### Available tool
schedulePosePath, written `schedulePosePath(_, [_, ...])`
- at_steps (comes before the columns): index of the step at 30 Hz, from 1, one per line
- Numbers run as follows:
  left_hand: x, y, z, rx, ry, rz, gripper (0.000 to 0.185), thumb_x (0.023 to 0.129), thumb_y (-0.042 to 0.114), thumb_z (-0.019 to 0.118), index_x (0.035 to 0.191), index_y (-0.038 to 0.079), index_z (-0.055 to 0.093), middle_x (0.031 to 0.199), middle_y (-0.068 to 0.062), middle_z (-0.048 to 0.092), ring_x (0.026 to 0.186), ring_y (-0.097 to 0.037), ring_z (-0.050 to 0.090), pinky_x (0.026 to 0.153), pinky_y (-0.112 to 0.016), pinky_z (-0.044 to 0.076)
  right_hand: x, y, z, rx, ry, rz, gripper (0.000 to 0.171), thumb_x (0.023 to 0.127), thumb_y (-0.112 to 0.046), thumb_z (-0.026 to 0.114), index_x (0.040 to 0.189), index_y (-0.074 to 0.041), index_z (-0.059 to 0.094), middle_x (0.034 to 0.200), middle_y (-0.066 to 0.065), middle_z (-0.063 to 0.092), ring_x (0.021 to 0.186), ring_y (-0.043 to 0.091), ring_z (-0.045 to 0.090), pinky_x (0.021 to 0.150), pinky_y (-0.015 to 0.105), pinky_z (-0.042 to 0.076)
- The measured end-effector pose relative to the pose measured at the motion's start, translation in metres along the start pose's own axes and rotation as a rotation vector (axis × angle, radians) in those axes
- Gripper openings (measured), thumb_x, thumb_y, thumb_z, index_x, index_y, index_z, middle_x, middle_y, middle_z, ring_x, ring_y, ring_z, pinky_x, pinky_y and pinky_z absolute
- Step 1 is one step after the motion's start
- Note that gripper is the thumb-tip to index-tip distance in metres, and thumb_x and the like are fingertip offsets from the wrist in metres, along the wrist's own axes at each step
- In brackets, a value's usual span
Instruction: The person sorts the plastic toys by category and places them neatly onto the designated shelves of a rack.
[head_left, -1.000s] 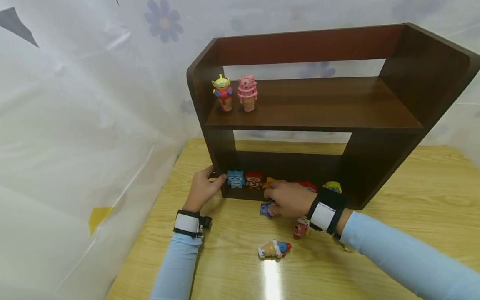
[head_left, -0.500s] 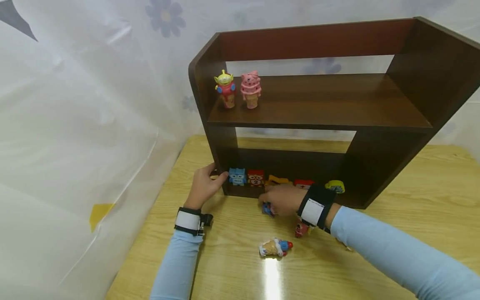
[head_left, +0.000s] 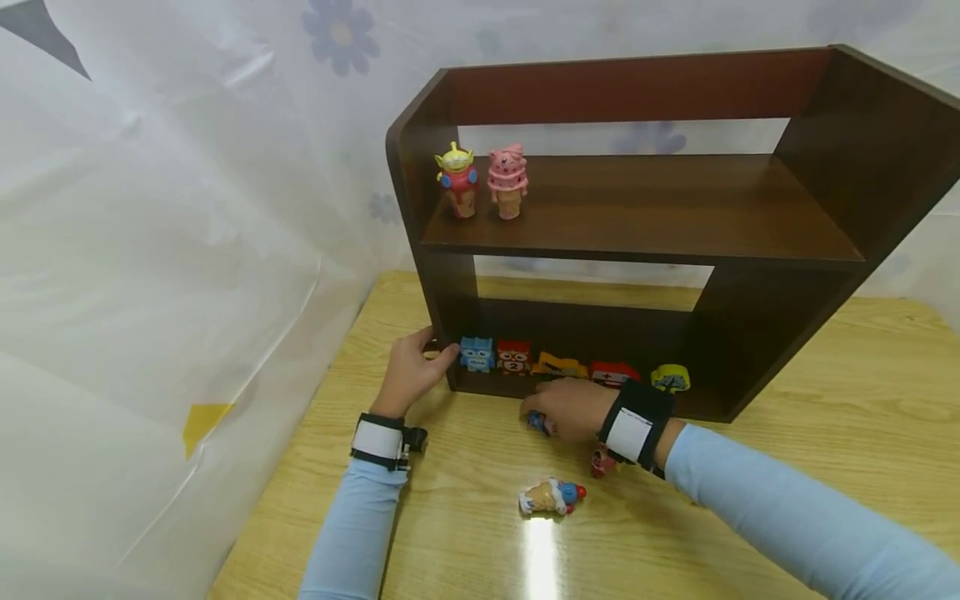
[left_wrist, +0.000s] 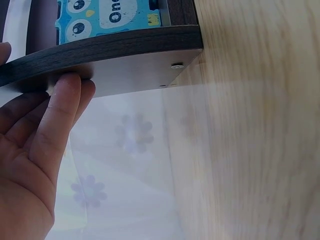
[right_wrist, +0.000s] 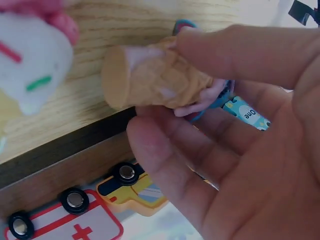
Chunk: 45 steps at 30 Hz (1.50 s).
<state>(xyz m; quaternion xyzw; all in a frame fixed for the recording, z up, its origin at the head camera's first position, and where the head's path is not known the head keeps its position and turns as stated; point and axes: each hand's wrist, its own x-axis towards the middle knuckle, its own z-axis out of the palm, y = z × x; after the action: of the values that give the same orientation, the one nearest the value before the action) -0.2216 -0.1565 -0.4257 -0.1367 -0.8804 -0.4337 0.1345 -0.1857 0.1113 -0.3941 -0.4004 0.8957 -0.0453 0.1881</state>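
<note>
My left hand (head_left: 415, 368) rests against the left side panel (left_wrist: 125, 65) of a dark wooden shelf unit (head_left: 637, 242), fingers (left_wrist: 55, 125) straight along the panel's outer face. My right hand (head_left: 568, 408) is low over the table just in front of the bottom shelf. It pinches a small ice-cream-cone figurine (head_left: 538, 422) with blue and pink parts. In the right wrist view the thumb (right_wrist: 240, 50) lies on top of the tan cone (right_wrist: 150, 80) and the fingers (right_wrist: 165, 145) curl beneath it.
On the upper shelf stand a green alien cone figure (head_left: 457, 179) and a pink one (head_left: 507, 182). The bottom shelf holds a blue block (head_left: 476, 354), red block (head_left: 513, 357), yellow car (head_left: 558, 365), ambulance (head_left: 613, 373). Two more figurines (head_left: 551, 496) (head_left: 602, 461) lie on the table (head_left: 825, 375). A plastic curtain (head_left: 150, 250) hangs at the left.
My right hand has drawn back a little from the bottom shelf with the figurine, uncovering the yellow car and ambulance. The left hand has stayed on the side panel.
</note>
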Motion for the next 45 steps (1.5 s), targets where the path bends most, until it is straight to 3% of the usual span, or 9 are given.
schedulePosePath(4, [0.0,0.0,0.0,-0.007,-0.001,-0.001,0.027,0.089,0.022,0.068,0.109,0.003,0.071,0.107,-0.017,0.075,0.098,-0.03,0.074,0.075,-0.04,0.063,-0.001,0.006,0.006,0.001,0.05,-0.014,0.04,0.089,-0.001,0.065,0.126,-0.015,0.064,0.121,0.01,0.069,0.097,0.023,0.067,0.08,0.037,0.055])
schedulePosePath(9, [-0.001,0.0,0.0,-0.001,0.007,0.002,0.026,0.089,0.022,0.069,0.107,0.003,0.071,0.106,-0.016,0.075,0.098,-0.03,0.074,0.075,-0.041,0.063,-0.001,0.014,0.015,0.001,0.087,-0.033,0.039,0.09,-0.006,0.064,0.127,-0.018,0.062,0.12,0.007,0.069,0.096,0.018,0.067,0.073,0.031,0.053])
schedulePosePath(18, [-0.002,0.002,0.001,0.011,0.014,0.012,0.026,0.089,0.022,0.069,0.106,0.003,0.072,0.104,-0.016,0.076,0.097,-0.031,0.074,0.076,-0.042,0.063,-0.014,0.012,0.009,0.114,0.145,-0.064,0.034,0.092,-0.012,0.065,0.125,-0.018,0.06,0.119,0.003,0.068,0.077,0.007,0.057,0.064,0.024,0.047])
schedulePosePath(21, [-0.001,0.003,0.0,0.005,0.01,0.003,0.027,0.089,0.023,0.068,0.107,0.003,0.072,0.104,-0.016,0.075,0.097,-0.03,0.074,0.076,-0.042,0.063,-0.022,0.01,0.0,0.174,0.182,-0.07,0.032,0.095,-0.017,0.063,0.126,-0.018,0.058,0.113,0.0,0.066,0.073,0.005,0.052,0.063,0.022,0.044])
schedulePosePath(27, [0.0,0.005,-0.002,0.0,0.011,0.0,0.027,0.089,0.024,0.069,0.107,0.004,0.072,0.104,-0.015,0.075,0.097,-0.03,0.074,0.075,-0.041,0.063,-0.04,0.001,-0.02,0.218,0.343,-0.141,0.038,0.093,-0.019,0.068,0.128,-0.017,0.055,0.108,-0.003,0.066,0.074,0.002,0.056,0.065,0.019,0.048])
schedulePosePath(36, [-0.002,0.003,-0.003,-0.011,0.015,0.013,0.026,0.089,0.022,0.07,0.106,0.003,0.072,0.103,-0.017,0.075,0.097,-0.031,0.074,0.075,-0.042,0.063,-0.064,-0.015,-0.061,0.158,0.56,-0.191,0.047,0.092,-0.019,0.071,0.135,-0.013,0.053,0.123,0.0,0.064,0.098,0.006,0.061,0.084,0.03,0.056])
schedulePosePath(45, [-0.003,0.003,-0.001,-0.007,0.021,0.028,0.026,0.089,0.022,0.069,0.106,0.003,0.072,0.101,-0.017,0.076,0.095,-0.031,0.074,0.074,-0.042,0.063,-0.094,-0.03,-0.122,0.099,0.769,-0.28,0.053,0.085,-0.012,0.078,0.131,-0.007,0.053,0.113,0.003,0.064,0.095,0.01,0.062,0.08,0.033,0.059])
